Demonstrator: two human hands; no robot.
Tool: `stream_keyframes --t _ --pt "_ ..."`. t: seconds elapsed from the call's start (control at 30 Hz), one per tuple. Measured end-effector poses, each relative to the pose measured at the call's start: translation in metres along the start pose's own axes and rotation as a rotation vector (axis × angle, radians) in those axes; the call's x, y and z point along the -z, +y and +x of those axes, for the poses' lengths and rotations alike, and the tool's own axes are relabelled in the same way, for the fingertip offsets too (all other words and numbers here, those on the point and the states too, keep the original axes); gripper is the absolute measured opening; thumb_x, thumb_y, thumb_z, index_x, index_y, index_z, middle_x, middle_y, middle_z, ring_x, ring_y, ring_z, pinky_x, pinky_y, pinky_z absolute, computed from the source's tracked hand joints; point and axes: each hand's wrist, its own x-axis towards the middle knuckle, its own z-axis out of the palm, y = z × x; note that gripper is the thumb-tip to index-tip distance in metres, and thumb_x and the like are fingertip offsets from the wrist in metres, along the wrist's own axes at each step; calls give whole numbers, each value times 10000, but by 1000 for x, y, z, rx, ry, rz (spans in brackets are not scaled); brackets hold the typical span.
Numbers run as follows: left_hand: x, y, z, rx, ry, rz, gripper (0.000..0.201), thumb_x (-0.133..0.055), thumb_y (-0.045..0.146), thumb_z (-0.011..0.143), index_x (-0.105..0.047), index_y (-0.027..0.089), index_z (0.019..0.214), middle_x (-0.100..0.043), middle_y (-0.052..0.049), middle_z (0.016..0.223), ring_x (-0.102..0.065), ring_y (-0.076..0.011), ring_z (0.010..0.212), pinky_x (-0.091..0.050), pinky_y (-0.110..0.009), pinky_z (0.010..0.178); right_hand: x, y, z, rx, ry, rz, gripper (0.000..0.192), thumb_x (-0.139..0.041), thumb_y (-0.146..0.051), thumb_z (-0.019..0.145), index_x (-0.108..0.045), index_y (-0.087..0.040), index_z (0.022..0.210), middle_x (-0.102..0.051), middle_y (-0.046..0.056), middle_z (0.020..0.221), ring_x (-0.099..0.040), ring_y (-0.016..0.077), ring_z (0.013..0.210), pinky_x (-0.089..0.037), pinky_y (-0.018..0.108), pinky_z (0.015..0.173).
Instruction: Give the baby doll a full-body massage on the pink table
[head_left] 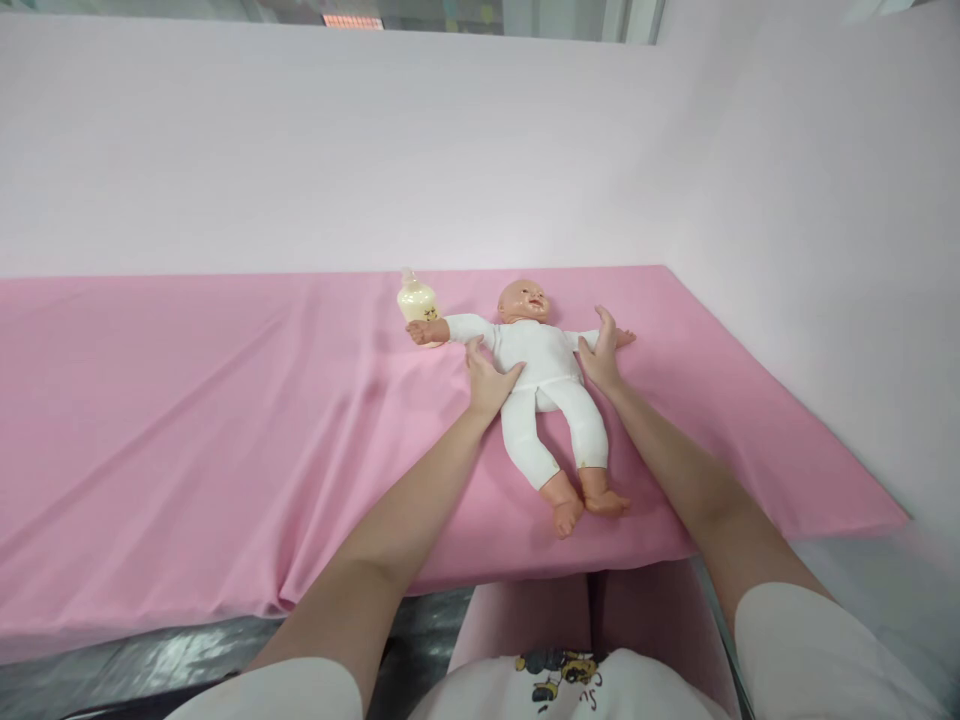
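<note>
A baby doll (541, 352) in a white cloth body lies on its back on the pink tablecloth (225, 420), head toward the wall and bare feet toward me. My left hand (489, 382) is at the doll's side on the left, below its outstretched arm, thumb apart and resting on the lower torso. On the other side my right hand (600, 358) lies by the doll's arm and torso, with fingers and thumb spread. Neither hand is closed around the doll. Beside the doll's hand on the left stands a baby bottle (417, 300) with pale yellow contents, partly covered by that hand.
A white wall (337, 150) runs along the table's back, and another white panel (840, 230) borders the right side. The tablecloth has folds on the left. Its front edge hangs close to my lap.
</note>
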Motion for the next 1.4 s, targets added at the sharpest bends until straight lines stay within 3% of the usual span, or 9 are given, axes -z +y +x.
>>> stream_keyframes --t 0.17,0.33,0.43,0.6,0.77,0.93,1.1,1.27,1.4 --pt "-2 -7 1 -106 21 -56 901 -844 383 694 -310 193 1394 -411 -207 1466 -393 -342 1439 -317 -539 1212 -4 -36 -4 -9 -186 202 656 -572 -309 888 -307 -228 1483 -386 145 1556 -375 261 1453 -348 480 1205" --pt "0 -1 3 -323 -211 -41 536 -693 373 852 -489 218 1323 -589 -142 1381 -517 -294 1365 -368 -520 1181 -5 -70 -8 90 -509 351 453 -555 -272 933 -509 -261 1384 -546 88 1436 -538 241 1299 -458 425 1116" --pt "0 0 3 -339 -287 14 439 -644 330 862 -556 224 1279 -624 -127 1359 -507 -292 1382 -336 -531 1195 -7 -80 -10 187 -594 327 310 -544 -220 918 -649 -248 1208 -627 76 1254 -586 235 1203 -487 437 1078" --pt "-2 -4 1 -321 -408 74 382 -658 348 820 -626 219 1178 -668 -108 1293 -461 -330 1417 -225 -599 1227 -15 -87 -7 297 -681 163 294 -599 -123 823 -706 -240 1070 -599 54 1051 -606 213 1022 -527 405 980" --pt "-1 -3 2 -355 -367 10 277 -611 470 866 -673 238 1004 -703 -80 1167 -556 -298 1315 -262 -542 1227 -22 -87 -6 353 -682 152 271 -650 -131 821 -736 -279 1030 -605 47 1047 -593 225 1051 -504 401 1010" --pt "1 4 5 -377 -415 19 443 -629 689 808 -674 251 863 -726 -61 948 -600 -310 1255 -227 -541 1250 -21 -79 -12 280 -682 278 208 -750 -344 834 -739 -255 1023 -641 39 943 -614 209 872 -540 392 881" --pt "0 5 8 -410 -425 6 621 -537 828 783 -668 237 923 -726 -98 997 -617 -318 1213 -312 -537 1208 -21 -76 -13 158 -661 368 268 -768 -434 800 -711 -217 946 -673 22 879 -598 178 786 -514 339 788" --pt "-1 9 8 -436 -384 -47 584 -425 769 892 -616 231 1019 -703 -106 1043 -640 -263 1060 -455 -484 1069 -23 -70 -13 -103 -585 447 298 -793 -434 749 -618 -204 822 -606 -36 770 -560 141 744 -463 286 737" --pt "0 15 8 -445 -347 -60 385 -438 582 976 -592 229 984 -684 -83 959 -619 -233 940 -503 -422 909 -26 -64 -13 -159 -594 540 341 -743 -482 801 -561 -206 718 -564 -39 728 -539 129 721 -451 281 733"
